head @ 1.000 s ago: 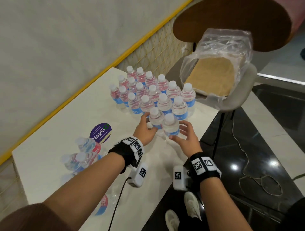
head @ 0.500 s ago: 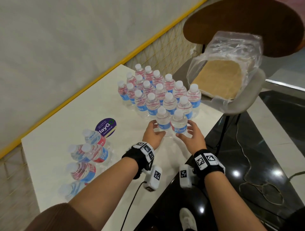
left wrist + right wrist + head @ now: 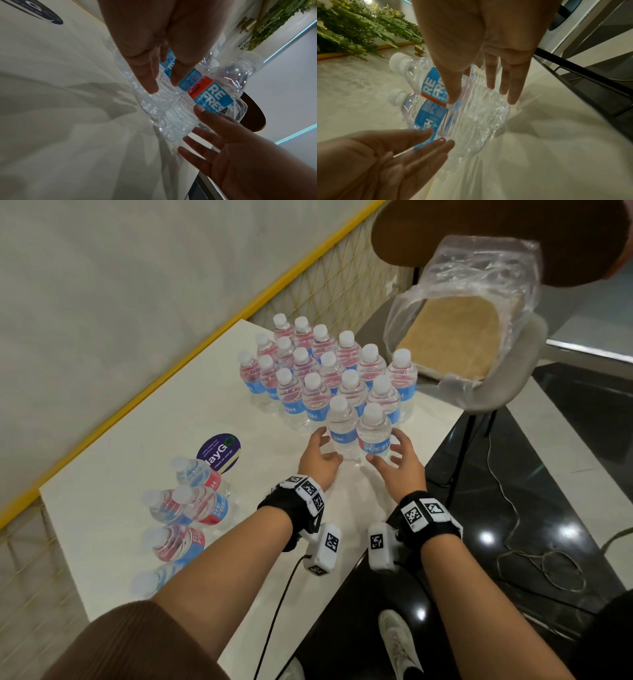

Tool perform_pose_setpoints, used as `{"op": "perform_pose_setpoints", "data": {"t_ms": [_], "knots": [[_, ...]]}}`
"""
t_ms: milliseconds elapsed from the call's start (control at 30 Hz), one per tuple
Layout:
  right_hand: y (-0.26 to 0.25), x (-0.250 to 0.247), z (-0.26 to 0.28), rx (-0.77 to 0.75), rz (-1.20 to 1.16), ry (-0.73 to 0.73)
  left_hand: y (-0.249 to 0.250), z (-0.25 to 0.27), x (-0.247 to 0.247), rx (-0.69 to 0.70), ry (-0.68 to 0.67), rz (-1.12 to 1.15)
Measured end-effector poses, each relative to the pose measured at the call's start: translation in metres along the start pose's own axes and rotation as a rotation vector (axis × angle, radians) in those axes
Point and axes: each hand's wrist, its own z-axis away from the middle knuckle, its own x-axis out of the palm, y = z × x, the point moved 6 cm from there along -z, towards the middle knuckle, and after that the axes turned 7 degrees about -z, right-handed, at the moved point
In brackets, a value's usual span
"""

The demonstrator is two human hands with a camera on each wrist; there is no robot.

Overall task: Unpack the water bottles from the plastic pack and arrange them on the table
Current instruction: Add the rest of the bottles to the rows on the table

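Several upright water bottles [image 3: 329, 368] with blue and red labels stand in rows at the far end of the white table [image 3: 137, 440]. The two nearest bottles [image 3: 342, 426] [image 3: 373, 434] stand side by side in front of the rows. My left hand [image 3: 320, 455] is just left of them and my right hand [image 3: 399, 455] just right, both with straight, spread fingers holding nothing. The wrist views show the same pair [image 3: 212, 97] [image 3: 433, 86] between my left fingers [image 3: 149, 81] and right fingers [image 3: 505, 88]. The plastic pack [image 3: 479, 285] lies on a chair.
Several more bottles [image 3: 195, 477] lie on their sides at the near left of the table, beside a round purple sticker [image 3: 219, 451]. The grey chair [image 3: 507, 392] holds a cardboard sheet [image 3: 455, 337] inside the pack. The table's right edge drops to a dark floor with a cable [image 3: 548, 563].
Both hands gripped the two front bottles a second ago; they have since let go and opened, drawing slightly back while the bottles stay standing.
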Motion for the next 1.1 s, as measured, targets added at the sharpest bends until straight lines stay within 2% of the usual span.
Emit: {"op": "perform_pose_setpoints", "data": {"t_ms": [133, 400, 500, 633, 767, 1100], "knots": [[-0.013, 0.002, 0.004, -0.084, 0.073, -0.052, -0.002, 0.002, 0.003, 0.048, -0.04, -0.001], [-0.008, 0.001, 0.007, 0.003, -0.045, 0.064, 0.001, -0.001, 0.0, 0.06, -0.061, -0.049], [-0.004, 0.0, 0.005, -0.011, -0.013, 0.124, 0.003, -0.001, -0.004, 0.075, -0.006, -0.063], [-0.002, 0.006, 0.005, -0.028, 0.093, 0.105, 0.019, -0.001, -0.007, 0.186, 0.074, -0.009], [-0.003, 0.005, 0.004, 0.004, 0.043, 0.094, 0.04, -0.002, -0.004, 0.301, 0.075, -0.024], [-0.008, 0.007, 0.005, 0.038, -0.015, 0.111, 0.036, -0.007, -0.017, 0.228, 0.148, 0.02]]}}
